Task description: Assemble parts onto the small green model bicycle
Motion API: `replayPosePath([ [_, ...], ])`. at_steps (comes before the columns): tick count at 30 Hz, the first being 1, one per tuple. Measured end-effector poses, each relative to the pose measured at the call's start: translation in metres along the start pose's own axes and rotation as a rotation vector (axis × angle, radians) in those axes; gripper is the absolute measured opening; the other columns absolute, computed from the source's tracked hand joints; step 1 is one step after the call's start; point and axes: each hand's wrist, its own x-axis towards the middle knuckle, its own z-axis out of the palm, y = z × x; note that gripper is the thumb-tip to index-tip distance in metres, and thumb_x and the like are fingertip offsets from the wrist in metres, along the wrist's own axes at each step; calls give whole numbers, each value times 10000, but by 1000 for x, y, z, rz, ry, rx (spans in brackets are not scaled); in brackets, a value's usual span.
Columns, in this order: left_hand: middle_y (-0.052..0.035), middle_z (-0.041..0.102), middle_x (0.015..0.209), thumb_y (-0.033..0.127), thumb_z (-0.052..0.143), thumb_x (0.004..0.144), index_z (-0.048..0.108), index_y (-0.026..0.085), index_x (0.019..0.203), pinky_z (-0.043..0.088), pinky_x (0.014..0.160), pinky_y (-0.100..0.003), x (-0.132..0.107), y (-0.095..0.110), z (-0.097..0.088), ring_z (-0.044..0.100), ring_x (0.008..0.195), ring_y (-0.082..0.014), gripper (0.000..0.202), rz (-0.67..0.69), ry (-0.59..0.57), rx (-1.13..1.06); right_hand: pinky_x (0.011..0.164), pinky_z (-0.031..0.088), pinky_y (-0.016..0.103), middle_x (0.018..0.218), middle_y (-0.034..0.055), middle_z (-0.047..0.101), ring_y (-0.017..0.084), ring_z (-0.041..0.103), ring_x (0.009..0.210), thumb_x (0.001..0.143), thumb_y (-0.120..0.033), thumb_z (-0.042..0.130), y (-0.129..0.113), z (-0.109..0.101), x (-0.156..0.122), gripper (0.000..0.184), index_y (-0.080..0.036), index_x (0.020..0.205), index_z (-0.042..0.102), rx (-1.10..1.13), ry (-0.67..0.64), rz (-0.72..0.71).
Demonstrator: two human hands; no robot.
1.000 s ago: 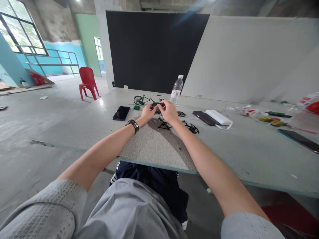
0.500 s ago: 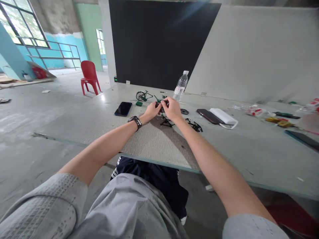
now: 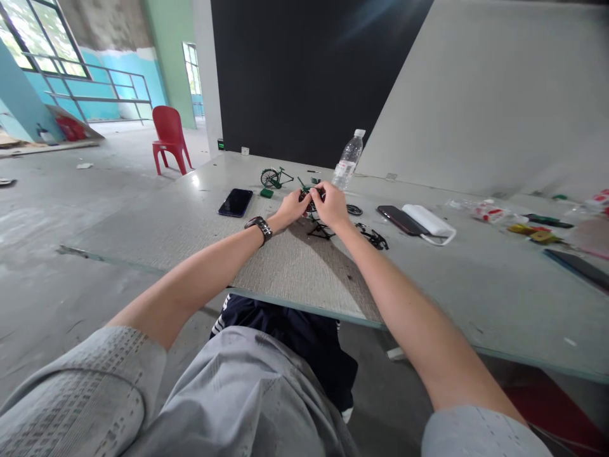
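Both arms reach out over a grey table (image 3: 295, 266). My left hand (image 3: 291, 207), with a black watch on the wrist, and my right hand (image 3: 332, 204) pinch together a small black wheel part (image 3: 309, 198) just above the table. Behind them stands a green model bicycle frame (image 3: 275, 178) with one wheel fitted. A loose black wheel (image 3: 353, 209) and several small black parts (image 3: 373, 237) lie to the right of my hands. A black stand piece (image 3: 320, 230) rests just below my right hand.
A dark phone (image 3: 235, 202) lies left of my hands, beside a small green box (image 3: 267, 193). A water bottle (image 3: 349, 161) stands behind. To the right lie another phone (image 3: 397, 219), a white power bank (image 3: 426, 222), packets and tools. A red chair (image 3: 169, 138) stands off the table.
The camera has tilted and shifted slightly, so the scene sits a little to the right. Both hands keep hold of the small black part, with only small finger movements.
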Motion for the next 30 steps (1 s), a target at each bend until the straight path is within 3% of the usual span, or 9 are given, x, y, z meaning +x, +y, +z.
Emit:
replayPosePath([
  [30,-94,735,878,383,534,1045,534,188,840,487,624,-248,3,-7,2,677,630,-159,283,1,31,37,850,469,398,970,112,728,269,650,907,986,-354,478,0,0,-1,165,-245,896,563,-3,-57,28],
])
